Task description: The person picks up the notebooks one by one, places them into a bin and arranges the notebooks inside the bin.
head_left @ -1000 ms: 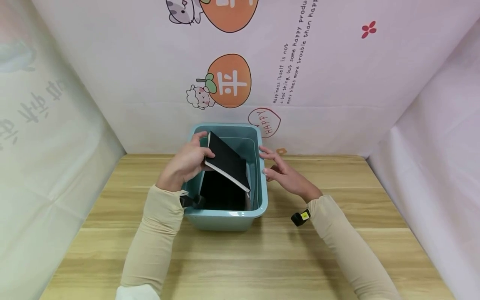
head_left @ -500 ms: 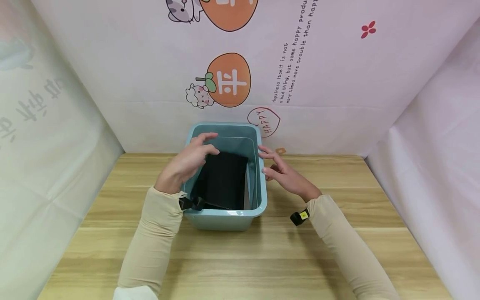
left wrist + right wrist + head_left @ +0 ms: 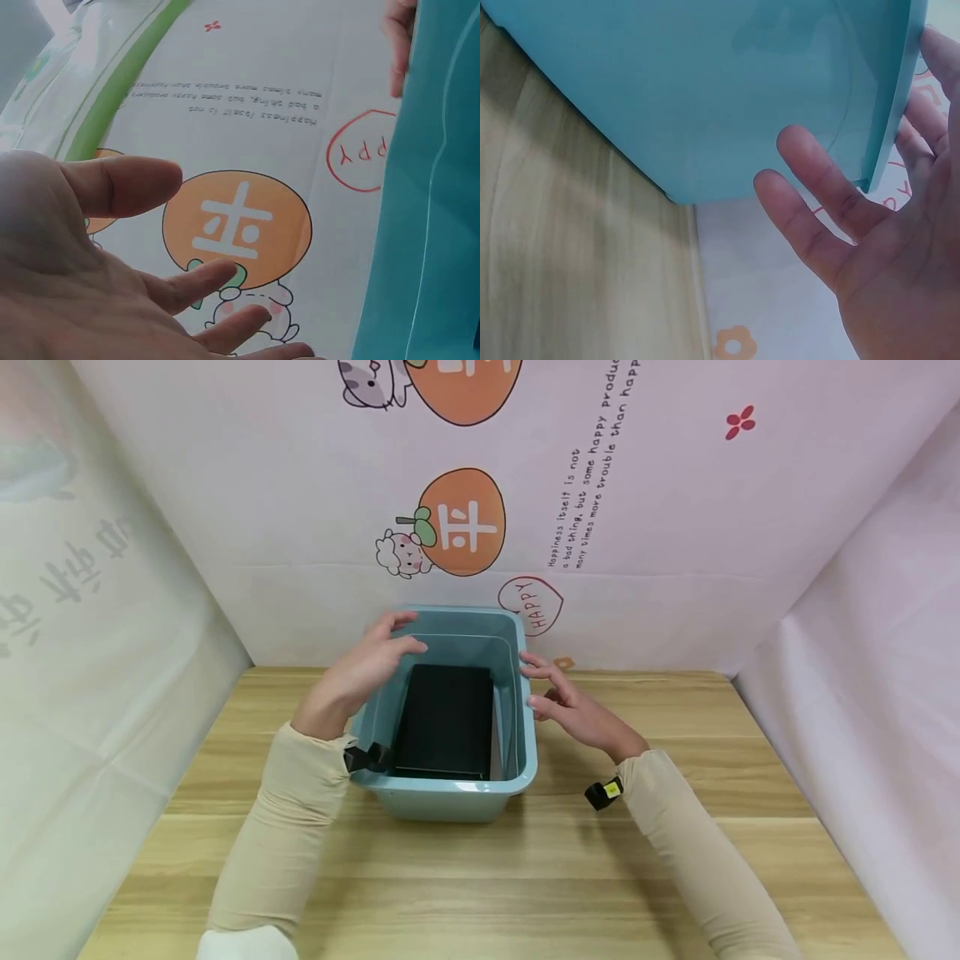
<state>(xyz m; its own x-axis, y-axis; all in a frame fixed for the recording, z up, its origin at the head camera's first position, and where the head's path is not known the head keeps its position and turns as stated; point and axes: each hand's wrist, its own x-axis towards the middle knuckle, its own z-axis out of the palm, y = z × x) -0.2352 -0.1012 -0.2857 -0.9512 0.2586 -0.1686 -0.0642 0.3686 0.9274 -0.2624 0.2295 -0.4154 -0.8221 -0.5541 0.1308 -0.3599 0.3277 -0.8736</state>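
A black-covered notebook (image 3: 447,718) lies flat inside the blue plastic bin (image 3: 442,787). Beneath its right side a pale edge of something shows, too little to name. My left hand (image 3: 363,668) hovers over the bin's left rim with nothing in it; the left wrist view shows its fingers (image 3: 199,289) spread and relaxed. On the other side, my right hand (image 3: 581,710) touches the bin's right rim with its fingertips. In the right wrist view, that hand (image 3: 885,217) has its fingers loosely extended along the bin's outer wall (image 3: 705,90).
The bin stands on a wood-grain table (image 3: 480,893) close to the back. Behind it rises a white printed cloth (image 3: 652,510) with orange cartoon fruit. More white cloth (image 3: 112,693) hangs at both sides.
A second ago my left hand held the notebook tilted in the bin. It let go, the notebook dropped flat, and the hand drew back up and left. My right hand stayed at the rim.
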